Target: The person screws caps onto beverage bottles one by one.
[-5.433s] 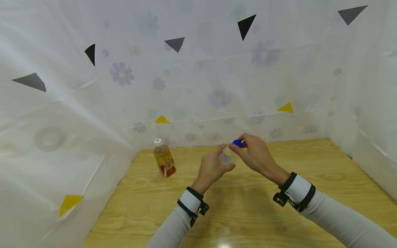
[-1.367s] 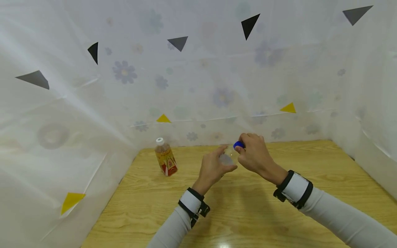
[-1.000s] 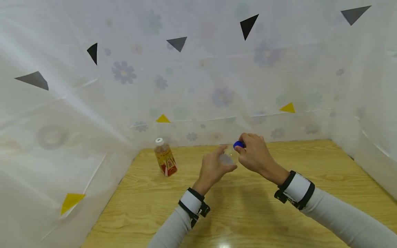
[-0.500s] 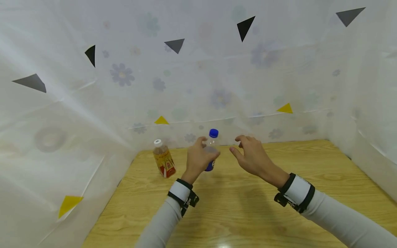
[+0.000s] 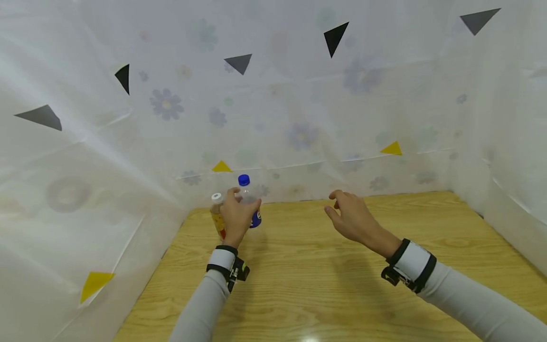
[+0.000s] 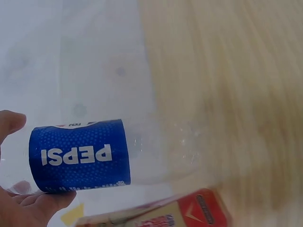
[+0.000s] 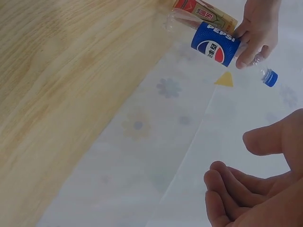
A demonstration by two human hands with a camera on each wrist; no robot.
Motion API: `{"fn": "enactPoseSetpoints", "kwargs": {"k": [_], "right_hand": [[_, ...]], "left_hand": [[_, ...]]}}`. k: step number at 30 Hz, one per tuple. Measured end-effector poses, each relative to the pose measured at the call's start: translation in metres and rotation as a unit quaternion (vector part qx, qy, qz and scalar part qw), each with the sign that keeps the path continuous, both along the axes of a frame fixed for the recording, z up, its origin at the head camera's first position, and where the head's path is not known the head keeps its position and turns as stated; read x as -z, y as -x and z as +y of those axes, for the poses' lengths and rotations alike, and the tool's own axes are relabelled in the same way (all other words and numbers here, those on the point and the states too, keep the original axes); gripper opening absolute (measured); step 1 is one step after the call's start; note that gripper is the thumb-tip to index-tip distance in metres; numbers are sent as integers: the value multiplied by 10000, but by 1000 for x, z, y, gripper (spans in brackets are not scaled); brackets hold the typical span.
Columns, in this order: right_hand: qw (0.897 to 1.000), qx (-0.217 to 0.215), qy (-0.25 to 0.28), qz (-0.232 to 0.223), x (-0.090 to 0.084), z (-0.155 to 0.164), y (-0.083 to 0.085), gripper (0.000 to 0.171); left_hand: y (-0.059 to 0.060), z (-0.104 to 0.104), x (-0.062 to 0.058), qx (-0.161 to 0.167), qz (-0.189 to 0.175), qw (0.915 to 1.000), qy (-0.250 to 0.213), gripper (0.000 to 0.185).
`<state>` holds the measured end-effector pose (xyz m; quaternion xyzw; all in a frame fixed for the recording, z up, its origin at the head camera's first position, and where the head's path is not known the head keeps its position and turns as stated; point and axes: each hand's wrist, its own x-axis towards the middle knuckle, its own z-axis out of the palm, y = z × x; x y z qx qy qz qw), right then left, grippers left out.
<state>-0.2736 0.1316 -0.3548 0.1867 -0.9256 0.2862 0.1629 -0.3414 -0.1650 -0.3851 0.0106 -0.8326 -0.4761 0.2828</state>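
My left hand grips a clear plastic Pepsi bottle by its upper part, below the blue cap. The bottle stands roughly upright; whether its base touches the table I cannot tell. In the left wrist view its blue label lies between thumb and fingers. Just left of it, partly hidden by this hand, is a drink bottle with a white cap and a yellow and red label. My right hand hovers apart with loosely bent fingers, holding nothing; the right wrist view shows its fingers bare.
A wood-grain table spreads under both hands. Pale flowered plastic sheeting walls off its back and sides. Dark and yellow triangles are fixed on the sheeting, one yellow triangle behind the bottles.
Earlier my right hand held the blue cap while the left held the bottle. The right hand has let go, and the left has carried the capped bottle left, beside the white-capped one.
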Motion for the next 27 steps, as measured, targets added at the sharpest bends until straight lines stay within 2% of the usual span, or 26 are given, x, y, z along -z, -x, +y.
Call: {"fn": "enactPoseSetpoints", "kwargs": {"k": [6, 12, 21, 27], "right_hand": [[10000, 12, -48, -58, 3, 3, 2, 33], [9998, 81, -124, -111, 9, 8, 3, 31], [9996, 79, -152, -214, 15, 10, 4, 32], [9994, 84, -168, -300, 20, 12, 4, 33]], "left_hand": [[0, -9, 14, -128, -154, 9996, 202, 71], [1, -13, 17, -76, -227, 9992, 318, 74], [0, -15, 23, 57, -63, 9999, 139, 79], [0, -14, 24, -90, 202, 9996, 190, 78]]}}
